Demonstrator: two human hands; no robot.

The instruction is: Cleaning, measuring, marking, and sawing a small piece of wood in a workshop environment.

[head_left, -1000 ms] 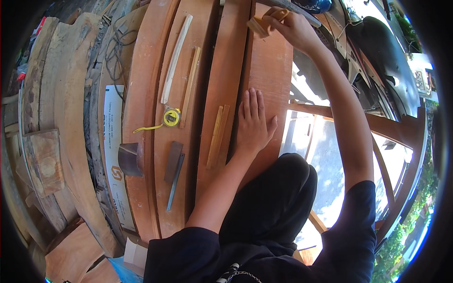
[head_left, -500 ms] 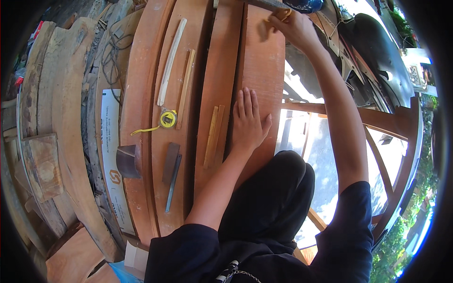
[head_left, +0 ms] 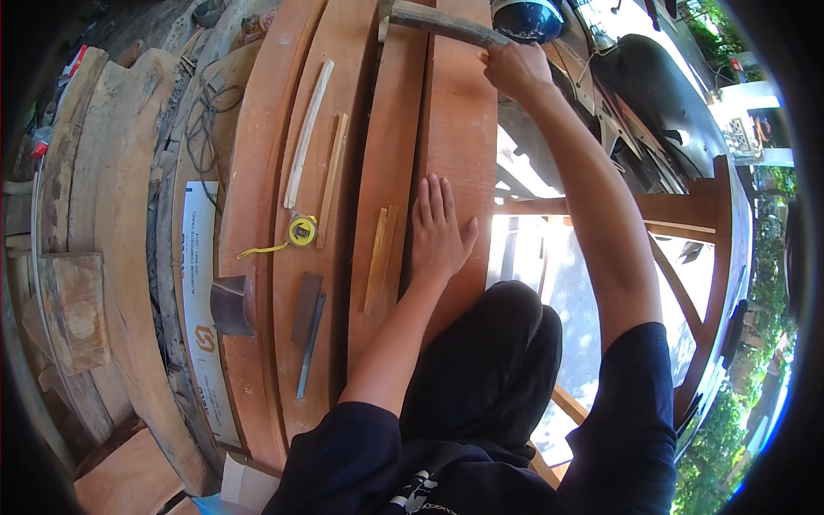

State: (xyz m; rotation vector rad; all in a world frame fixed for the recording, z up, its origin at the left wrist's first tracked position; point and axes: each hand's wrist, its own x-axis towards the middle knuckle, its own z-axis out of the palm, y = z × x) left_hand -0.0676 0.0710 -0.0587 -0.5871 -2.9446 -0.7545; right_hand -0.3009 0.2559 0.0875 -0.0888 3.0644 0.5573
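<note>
My left hand [head_left: 440, 230] lies flat on the reddish-brown plank [head_left: 468, 154], fingers stretched out and close together. Farther up the same plank, my right hand [head_left: 522, 73] is closed at its right edge. A small yellow-brown folded piece, perhaps sandpaper, showed in that hand a moment ago; the fingers now mostly hide it. Just beyond the right hand, a wooden-handled tool like a hammer [head_left: 446, 23] lies across the planks, its handle end close to my knuckles. To the left of my left hand rest two thin wood strips [head_left: 379, 257].
A yellow tape measure [head_left: 302, 230], a pale strip [head_left: 309, 133], a dark block [head_left: 306, 306] and a narrow metal blade [head_left: 311, 348] lie on the planks. Farther left are a white panel [head_left: 199, 300] and rough boards [head_left: 129, 215]. A dark helmet [head_left: 528, 19] sits beyond.
My right hand has turned and its yellow-brown piece has gone from sight. The view has shifted, showing more of the hammer-like tool. My left hand stays flat on the plank.
</note>
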